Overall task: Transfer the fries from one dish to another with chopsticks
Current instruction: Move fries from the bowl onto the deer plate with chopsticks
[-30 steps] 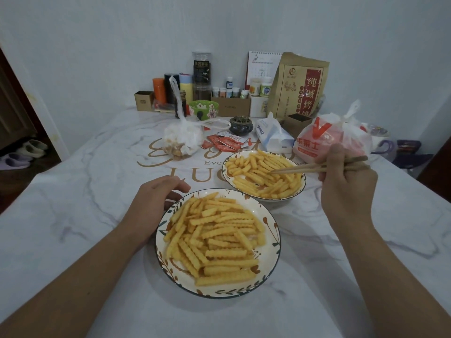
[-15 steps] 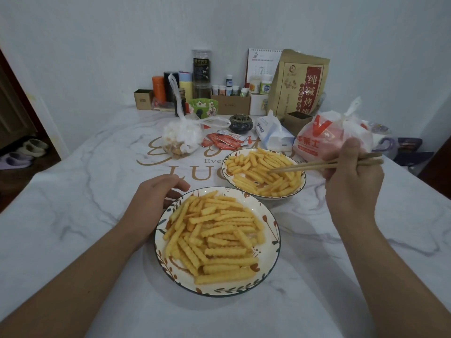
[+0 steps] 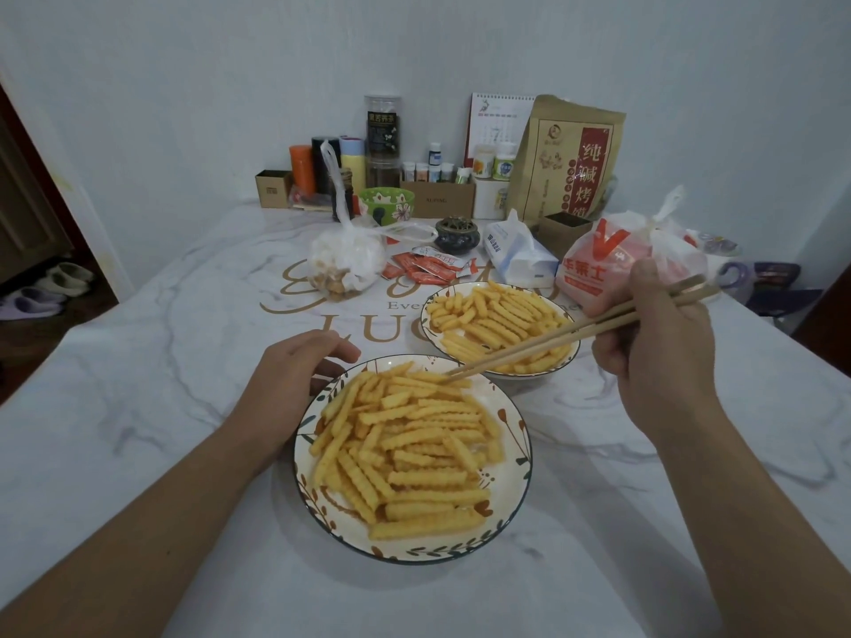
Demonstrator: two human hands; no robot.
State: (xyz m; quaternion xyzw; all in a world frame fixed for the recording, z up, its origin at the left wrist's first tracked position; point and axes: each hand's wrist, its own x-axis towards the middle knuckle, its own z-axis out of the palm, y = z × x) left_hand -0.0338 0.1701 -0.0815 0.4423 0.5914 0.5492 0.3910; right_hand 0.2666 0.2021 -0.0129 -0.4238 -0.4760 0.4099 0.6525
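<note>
Two white dishes hold crinkle-cut fries. The near dish [image 3: 515, 481], with a leaf pattern on its rim, is heaped with fries [image 3: 414, 448]. The far dish [image 3: 564, 359] behind it to the right holds a smaller pile [image 3: 492, 320]. My right hand [image 3: 658, 333] grips a pair of wooden chopsticks [image 3: 557, 338]; their tips point down-left and touch the fries at the far edge of the near dish. My left hand [image 3: 294, 375] rests on the table against the near dish's left rim, fingers loosely curled.
The marble table [image 3: 138, 407] carries clutter at the back: a white plastic bag [image 3: 345, 264], red sauce packets [image 3: 428, 269], a tissue pack [image 3: 520, 255], a red-and-white bag [image 3: 621, 264], a dark incense burner [image 3: 456, 232], a brown paper bag [image 3: 571, 163], jars and boxes.
My right hand has tilted the chopsticks downward and swung their tips from above the far dish to the far edge of the near dish. My left hand has stayed put.
</note>
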